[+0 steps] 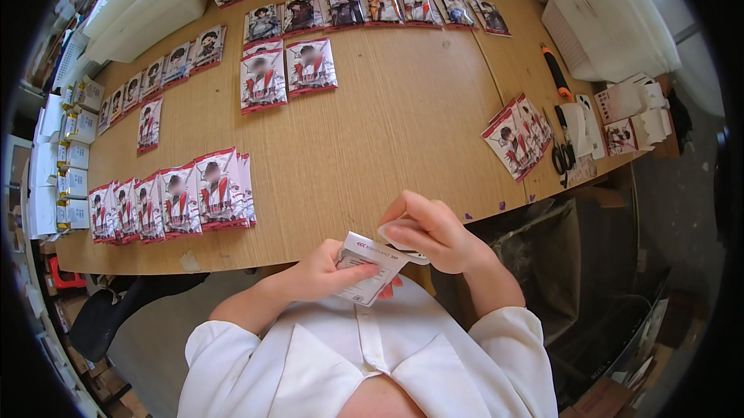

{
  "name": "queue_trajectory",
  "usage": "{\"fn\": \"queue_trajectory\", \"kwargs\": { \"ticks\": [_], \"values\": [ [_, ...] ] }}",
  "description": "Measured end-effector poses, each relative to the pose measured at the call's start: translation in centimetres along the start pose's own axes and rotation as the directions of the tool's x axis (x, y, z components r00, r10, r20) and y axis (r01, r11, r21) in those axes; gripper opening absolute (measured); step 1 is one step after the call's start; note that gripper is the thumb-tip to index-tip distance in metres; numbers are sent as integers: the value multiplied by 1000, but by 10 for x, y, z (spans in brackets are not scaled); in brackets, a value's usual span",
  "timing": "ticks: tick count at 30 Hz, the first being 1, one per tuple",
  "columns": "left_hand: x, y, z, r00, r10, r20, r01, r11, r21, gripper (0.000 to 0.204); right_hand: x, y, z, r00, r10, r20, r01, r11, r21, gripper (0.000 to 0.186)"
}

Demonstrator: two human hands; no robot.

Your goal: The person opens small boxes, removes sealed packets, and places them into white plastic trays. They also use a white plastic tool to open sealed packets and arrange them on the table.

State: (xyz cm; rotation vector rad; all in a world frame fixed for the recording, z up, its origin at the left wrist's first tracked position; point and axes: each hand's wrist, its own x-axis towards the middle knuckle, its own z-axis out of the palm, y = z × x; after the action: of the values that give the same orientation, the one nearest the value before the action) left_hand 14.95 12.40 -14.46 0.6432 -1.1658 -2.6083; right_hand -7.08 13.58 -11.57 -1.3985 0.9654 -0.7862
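In front of my chest, at the table's front edge, my left hand [329,272] is closed around a small flat packet [360,247], its white printed back facing up. Right beside it, my right hand [438,236] has its fingers bent in a pinch. Between them is a thin white piece with some dark marking [417,257], at the packet's upper right side; its kind is mostly hidden by the fingers. Beyond my left hand stands a row of red-and-white picture packets [217,189], overlapping one another. Two similar packets [311,65] lie farther off.
More packets line the far side [384,7] and left side [153,75] of the wooden table [387,131]. A packet pile [518,139], black scissors [563,151] and an orange-black cutter [556,73] lie at right. White bins [608,19] stand at the back; small boxes [74,154] stack at left.
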Motion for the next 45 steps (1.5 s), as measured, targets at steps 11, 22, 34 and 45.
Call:
{"fn": "queue_trajectory", "kwargs": {
  "ticks": [11, 22, 34, 45],
  "values": [
    [8, -13, 7, 1000, 28, 4, -28, 1000, -8, 26, 3, -1, 2, 997, -74, 6, 74, 995, -60, 13],
    [15, -16, 20, 998, 49, -36, -50, 998, -32, 25, 11, -12, -3, 997, -60, 53, 64, 994, -83, 8],
    [20, -7, 29, 989, 146, -24, -146, 989, -29, 25, 26, -23, -10, 980, -121, 156, 144, 978, -151, 9],
    [26, -8, 30, 979, 199, -37, -200, 979, -28, 26, 36, -32, -14, 962, -157, 221, 197, 965, -173, 12]
  ]
}}
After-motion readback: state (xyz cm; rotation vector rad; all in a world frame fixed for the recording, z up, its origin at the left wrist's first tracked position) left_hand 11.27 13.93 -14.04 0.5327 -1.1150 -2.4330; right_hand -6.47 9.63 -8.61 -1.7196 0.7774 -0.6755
